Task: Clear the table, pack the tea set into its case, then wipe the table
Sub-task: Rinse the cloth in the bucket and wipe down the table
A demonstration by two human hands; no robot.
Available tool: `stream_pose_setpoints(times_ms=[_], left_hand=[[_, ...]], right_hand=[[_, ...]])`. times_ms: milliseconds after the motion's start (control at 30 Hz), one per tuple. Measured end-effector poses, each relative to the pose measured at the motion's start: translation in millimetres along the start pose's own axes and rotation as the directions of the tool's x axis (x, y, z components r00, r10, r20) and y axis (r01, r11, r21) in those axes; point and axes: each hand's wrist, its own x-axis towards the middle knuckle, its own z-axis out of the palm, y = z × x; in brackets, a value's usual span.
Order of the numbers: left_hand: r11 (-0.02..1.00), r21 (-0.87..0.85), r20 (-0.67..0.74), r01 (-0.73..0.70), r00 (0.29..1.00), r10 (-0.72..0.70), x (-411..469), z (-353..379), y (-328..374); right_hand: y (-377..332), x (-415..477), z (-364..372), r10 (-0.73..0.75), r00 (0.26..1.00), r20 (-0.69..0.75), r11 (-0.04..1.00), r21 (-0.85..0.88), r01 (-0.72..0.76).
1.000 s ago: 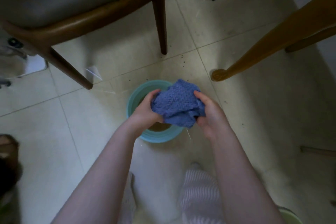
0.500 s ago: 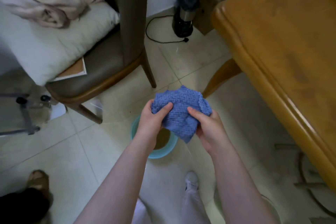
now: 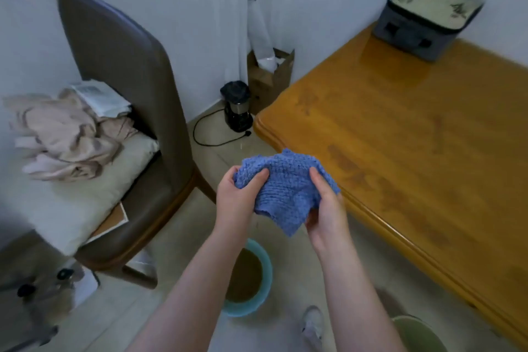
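— Where's the blue cloth (image 3: 285, 188)?
— Centre frame, gripped in both hands. My left hand (image 3: 237, 197) clutches its left edge and my right hand (image 3: 325, 214) pinches the lower right side, opening it out for wiping, I'd say.
— Around it?
— The bench (image 3: 414, 151) edge is just right of it, the case (image 3: 423, 20) at upper right, the basin (image 3: 243, 310) on the floor below.
— What's changed?
— A second ago I held it right over the basin; now it's up beside the bench.
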Motion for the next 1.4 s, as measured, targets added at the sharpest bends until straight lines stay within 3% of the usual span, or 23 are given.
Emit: stream_pose_setpoints(times_ms=[100, 333, 600, 667, 700, 800, 867, 1000, 1067, 1133, 1200, 1267, 1400], left_hand=[[0.999, 0.014, 0.083, 0.038, 0.996, -0.039, 6, 21, 22], [0.939, 0.334, 0.297, -0.083, 0.955, -0.021, 63, 103, 51], [0.846, 0.523, 0.259, -0.106, 0.965, -0.040, 128, 195, 62], [0.828, 0.547, 0.271, -0.124, 0.962, -0.035, 140, 211, 64], [0.818, 0.557, 0.289, -0.143, 0.957, -0.029, 146, 217, 65], [0.782, 0.587, 0.329, -0.209, 0.944, 0.005, 161, 230, 63], [0.748, 0.619, 0.323, -0.240, 0.946, 0.036, 172, 233, 57], [0.705, 0.668, 0.262, -0.240, 0.962, 0.079, 188, 224, 48], [0.704, 0.674, 0.233, -0.222, 0.969, 0.082, 194, 216, 46], [0.699, 0.683, 0.230, -0.213, 0.971, 0.070, 199, 207, 45], [0.684, 0.696, 0.243, -0.217, 0.968, 0.060, 202, 201, 45], [0.660, 0.712, 0.268, -0.241, 0.961, 0.062, 205, 198, 46], [0.594, 0.733, 0.348, -0.333, 0.933, 0.093, 209, 189, 48]], right_hand=[[-25, 7, -3, -0.016, 1.000, -0.008, 0.999, 0.035, 0.016], [-99, 61, -16, -0.054, 0.998, -0.041, 0.998, 0.013, 0.055], [-213, 146, -40, -0.246, 0.968, -0.042, 0.924, -0.310, 0.222], [-236, 170, -42, -0.375, 0.927, 0.012, 0.786, -0.525, 0.325], [-244, 183, -43, -0.436, 0.898, 0.062, 0.669, -0.646, 0.369], [-246, 217, -40, -0.496, 0.840, 0.221, 0.150, -0.931, 0.333], [-225, 234, -36, -0.429, 0.853, 0.297, -0.174, -0.954, 0.244], [-167, 229, -36, -0.132, 0.919, 0.372, -0.461, -0.844, 0.275], [-155, 219, -37, -0.129, 0.915, 0.383, -0.475, -0.833, 0.282], [-154, 217, -35, -0.233, 0.889, 0.394, -0.372, -0.881, 0.293], [-154, 224, -34, -0.408, 0.798, 0.443, -0.340, -0.885, 0.317], [-149, 239, -37, -0.502, 0.726, 0.470, -0.401, -0.870, 0.286], [-118, 249, -38, -0.442, 0.828, 0.344, -0.411, -0.899, 0.154]])
